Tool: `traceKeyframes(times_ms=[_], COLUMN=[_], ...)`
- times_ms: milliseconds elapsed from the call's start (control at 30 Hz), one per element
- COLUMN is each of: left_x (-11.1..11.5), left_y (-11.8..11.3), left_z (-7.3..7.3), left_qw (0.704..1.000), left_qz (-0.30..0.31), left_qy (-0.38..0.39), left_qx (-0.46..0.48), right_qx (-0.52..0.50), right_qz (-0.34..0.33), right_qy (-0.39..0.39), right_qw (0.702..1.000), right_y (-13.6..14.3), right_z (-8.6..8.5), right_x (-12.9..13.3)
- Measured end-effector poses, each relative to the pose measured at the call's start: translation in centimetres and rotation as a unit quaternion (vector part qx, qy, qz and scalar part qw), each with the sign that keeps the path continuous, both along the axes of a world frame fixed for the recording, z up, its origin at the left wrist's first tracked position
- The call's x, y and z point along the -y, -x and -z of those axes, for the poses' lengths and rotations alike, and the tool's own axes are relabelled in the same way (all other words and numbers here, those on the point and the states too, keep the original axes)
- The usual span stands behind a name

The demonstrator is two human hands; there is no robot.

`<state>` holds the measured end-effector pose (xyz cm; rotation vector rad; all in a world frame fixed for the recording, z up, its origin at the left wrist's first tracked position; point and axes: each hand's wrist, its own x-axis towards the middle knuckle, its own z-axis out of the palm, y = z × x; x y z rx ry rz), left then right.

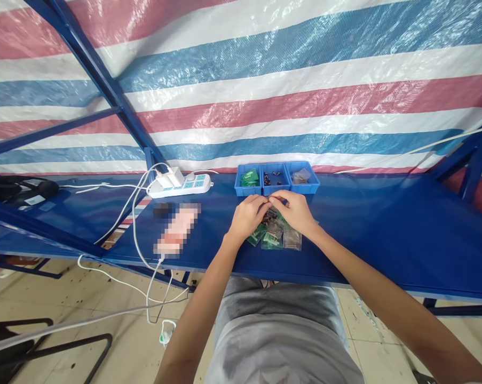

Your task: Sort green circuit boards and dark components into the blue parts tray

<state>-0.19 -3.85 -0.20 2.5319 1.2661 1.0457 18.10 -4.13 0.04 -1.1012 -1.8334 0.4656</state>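
Observation:
My left hand (pixel 247 215) and my right hand (pixel 294 210) meet fingertip to fingertip above a pile on the blue table. Both are closed in a pinch; what sits between the fingertips is too small to name. Under and in front of them lie small green packets (pixel 271 240), a clear bag of small metal pieces (pixel 292 238) and small dark brown parts (pixel 267 219). Just behind the hands stand three joined blue bins: the left bin (pixel 247 191) holds green packets, the middle bin (pixel 276 189) dark parts, the right bin (pixel 305 188) clear bags.
A white power strip (pixel 184 185) with plugs and cables stands at the left back of the blue table (pixel 385 229). Nearer lies a pixelated pink object (pixel 179 229) with a cable. A black item (pixel 28 192) is at far left. Blue frame bars rise at both sides.

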Motion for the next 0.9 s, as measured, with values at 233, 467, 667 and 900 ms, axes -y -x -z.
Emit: traceKeyframes(times_ms=[233, 467, 667, 900], left_x=[0.21, 0.43, 0.48, 0.47], left_y=[-0.11, -0.02, -0.04, -0.15], left_z=[-0.29, -0.59, -0.45, -0.26], left_qw=[1.000, 0.998, 0.999, 0.999], left_qz=[-0.012, -0.042, -0.023, 0.020], left_qy=[0.021, 0.033, 0.035, 0.035], left_qx=[0.019, -0.014, -0.027, -0.037], right_qx=[0.036, 0.047, 0.028, -0.069], right_qz=[0.003, -0.035, -0.015, -0.013], right_qy=[0.004, -0.013, -0.030, 0.078], right_qw=[0.999, 0.998, 0.999, 0.994], right_y=[-0.13, 0.09, 0.02, -0.53], right_z=[0.37, -0.03, -0.05, -0.39], right_x=[-0.28, 0.16, 0.12, -0.31])
